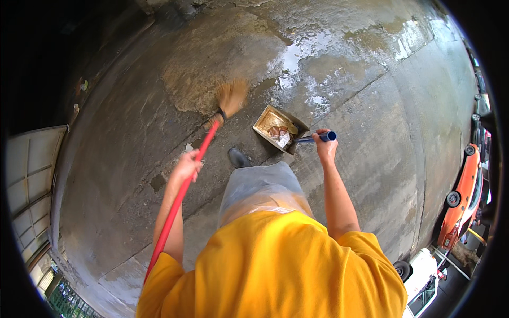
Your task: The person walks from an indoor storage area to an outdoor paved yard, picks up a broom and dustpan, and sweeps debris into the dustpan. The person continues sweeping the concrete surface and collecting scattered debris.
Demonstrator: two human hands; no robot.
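My left hand [186, 166] is closed around the red handle of a broom [231, 98]. The broom slants up and away from my left side, and its tan bristles are smeared by motion over the wet concrete. Closed round a dark blue handle, my right hand [325, 148] holds a box-shaped dustpan [261, 125] at its right side. Inside the dustpan lie some crumpled brown and whitish scraps [284, 139]. The bristles are apart from the dustpan, to its left. Below the broom head shows the tip of a dark boot [238, 157].
Wet, patchy concrete [366, 138] spreads all round, with shiny puddles [291, 58] at the far side. A pale scrap [189, 147] lies near my left hand. Panelled metal gate [32, 169] at left. An orange car [460, 199] and a white vehicle [421, 278] stand at right.
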